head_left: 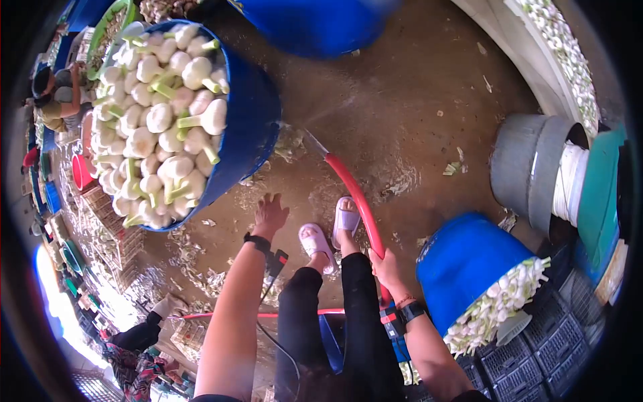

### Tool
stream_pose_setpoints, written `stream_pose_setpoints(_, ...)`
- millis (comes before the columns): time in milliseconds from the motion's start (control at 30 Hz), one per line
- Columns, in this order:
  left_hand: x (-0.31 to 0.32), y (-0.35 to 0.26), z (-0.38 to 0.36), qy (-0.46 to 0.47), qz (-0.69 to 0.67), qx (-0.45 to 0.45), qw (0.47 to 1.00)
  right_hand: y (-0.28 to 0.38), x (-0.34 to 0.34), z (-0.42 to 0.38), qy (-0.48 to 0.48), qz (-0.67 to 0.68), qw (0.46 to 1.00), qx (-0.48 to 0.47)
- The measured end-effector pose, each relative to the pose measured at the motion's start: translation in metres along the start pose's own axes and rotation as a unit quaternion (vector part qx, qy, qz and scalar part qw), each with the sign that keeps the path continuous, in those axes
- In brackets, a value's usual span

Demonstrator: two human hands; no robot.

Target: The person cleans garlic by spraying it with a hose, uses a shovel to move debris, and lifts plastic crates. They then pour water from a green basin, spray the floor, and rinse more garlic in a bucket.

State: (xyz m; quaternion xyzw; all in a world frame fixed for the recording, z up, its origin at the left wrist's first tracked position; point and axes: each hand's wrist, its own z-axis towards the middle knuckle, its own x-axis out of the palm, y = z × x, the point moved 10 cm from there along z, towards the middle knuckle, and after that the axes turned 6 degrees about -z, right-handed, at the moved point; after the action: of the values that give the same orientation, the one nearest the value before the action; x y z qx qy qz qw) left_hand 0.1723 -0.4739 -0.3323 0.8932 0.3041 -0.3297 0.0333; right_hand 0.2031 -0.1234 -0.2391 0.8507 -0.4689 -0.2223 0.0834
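Note:
My right hand [386, 269] is wrapped around a red hose [356, 195], which runs up and forward from my grip. Its metal nozzle [316, 143] points at the wet floor beside a large blue tub, and a faint spray shows there. That tub [253, 110] is heaped with white garlic bulbs [159, 118] with trimmed green stems. My left hand [270, 214] is held out near the tub's lower side with fingers spread, holding nothing. Both wrists wear dark bands with small devices attached.
Another blue tub of garlic [472, 268] stands at right, near black crates [512, 362] and a grey metal drum [529, 171]. A blue container [315, 27] is at the top. Peelings litter the wet floor [415, 100]. Other people [60, 100] are at the left.

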Motion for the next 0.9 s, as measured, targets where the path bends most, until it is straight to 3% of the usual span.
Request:
stream_pose_setpoints(267, 0.036, -0.079, 0.202, -0.096, 0.141, 0.177, 0.969, -0.036, 0.023, 0.106, 0.027, -0.011, 0.998, 0.059)
stream_pose_setpoints(333, 0.052, -0.084, 0.245, -0.133, 0.093, 0.197, 0.967, -0.036, 0.026, 0.124, 0.034, -0.01, 0.998, 0.044)
stream_pose_setpoints(433, 0.081, -0.054, 0.266, -0.119, 0.161, 0.17, 0.965, -0.051, 0.032, 0.142, 0.046, -0.041, 0.997, 0.054)
stream_pose_setpoints(467, 0.089, -0.033, 0.257, -0.154, 0.136, 0.178, 0.963, -0.051, 0.033, 0.143, 0.053, -0.052, 0.996, 0.055)
stream_pose_setpoints(500, 0.094, 0.002, 0.246, -0.195, 0.11, 0.186, 0.957, -0.048, 0.036, 0.144, 0.052, -0.062, 0.995, 0.056)
stream_pose_setpoints(533, 0.117, 0.054, 0.238, -0.163, 0.104, 0.179, 0.965, -0.046, 0.038, 0.142, 0.053, -0.063, 0.995, 0.06)
stream_pose_setpoints(567, 0.12, 0.1, 0.218, -0.13, 0.11, 0.127, 0.977, -0.042, 0.042, 0.14, 0.064, -0.088, 0.992, 0.064)
stream_pose_setpoints(600, 0.124, 0.159, 0.2, -0.062, 0.041, 0.019, 0.997, -0.038, 0.048, 0.14, 0.075, -0.11, 0.989, 0.066)
stream_pose_setpoints(633, 0.124, 0.205, 0.176, -0.002, 0.135, -0.094, 0.986, -0.035, 0.053, 0.138, 0.076, -0.109, 0.989, 0.061)
stream_pose_setpoints(667, 0.131, 0.267, 0.15, 0.06, 0.114, -0.274, 0.953, -0.032, 0.061, 0.135, 0.094, -0.14, 0.984, 0.049)
stream_pose_setpoints(700, 0.126, 0.29, 0.137, -0.002, 0.093, -0.282, 0.955, -0.029, 0.068, 0.131, 0.111, -0.172, 0.978, 0.037)
stream_pose_setpoints(733, 0.126, 0.305, 0.14, -0.038, 0.113, -0.259, 0.958, -0.028, 0.073, 0.13, 0.111, -0.173, 0.978, 0.032)
stream_pose_setpoints(800, 0.117, 0.259, 0.163, -0.064, 0.11, -0.111, 0.986, -0.033, 0.09, 0.13, 0.132, -0.25, 0.959, 0.013)
stream_pose_setpoints(833, 0.117, 0.224, 0.169, -0.096, -0.01, 0.002, 0.995, -0.033, 0.096, 0.131, 0.121, -0.263, 0.957, -0.022)
stream_pose_setpoints(867, 0.107, 0.173, 0.168, -0.113, 0.088, 0.087, 0.986, -0.039, 0.099, 0.131, 0.119, -0.268, 0.956, -0.025)
stream_pose_setpoints(900, 0.103, 0.139, 0.173, -0.142, 0.086, 0.14, 0.976, -0.046, 0.1, 0.131, 0.112, -0.272, 0.955, -0.029)
